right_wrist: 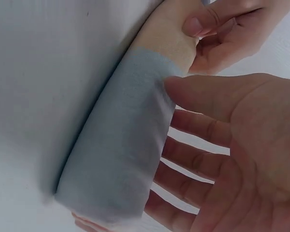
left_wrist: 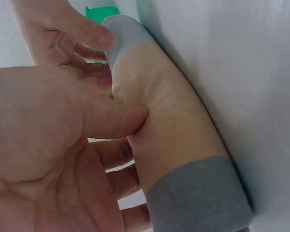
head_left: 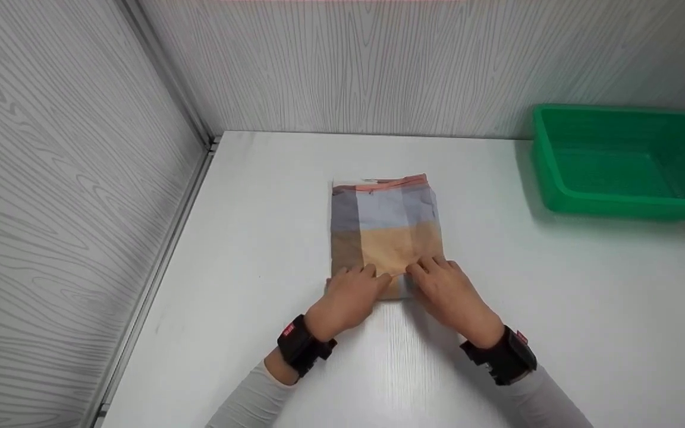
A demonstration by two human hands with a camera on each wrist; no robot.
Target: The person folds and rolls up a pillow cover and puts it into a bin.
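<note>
Your left hand (head_left: pixel 351 294) lies at the lower centre of the head view, on the near edge of the folded cloth (head_left: pixel 385 229). In the left wrist view your thumb (left_wrist: pixel 113 121) presses into the rolled edge of the cloth from above and your fingers (left_wrist: pixel 117 154) curl under it, so this hand pinches the cloth. Your right hand (head_left: pixel 446 291) is just beside the left one, a little to the right in the frame, also on the near edge. In the right wrist view its thumb (right_wrist: pixel 203 99) touches the top of the grey-blue part of the roll and its fingers (right_wrist: pixel 195 128) go under it, spread a little; it holds the cloth in the same way. The two hands almost touch each other at the fingertips.

The cloth is in the middle of the white table (head_left: pixel 556 285), a rectangle with grey, pale blue and orange-beige blocks and a pink strip at its far edge. Its far part lies flat; its near edge is lifted into a soft roll between your hands.

You wear black wrist bands (head_left: pixel 304 348) over light sleeves. A green tray (head_left: pixel 622 160) stands at the upper right of the frame, well apart from the cloth, near the grey wood-pattern wall (head_left: pixel 348 65).
</note>
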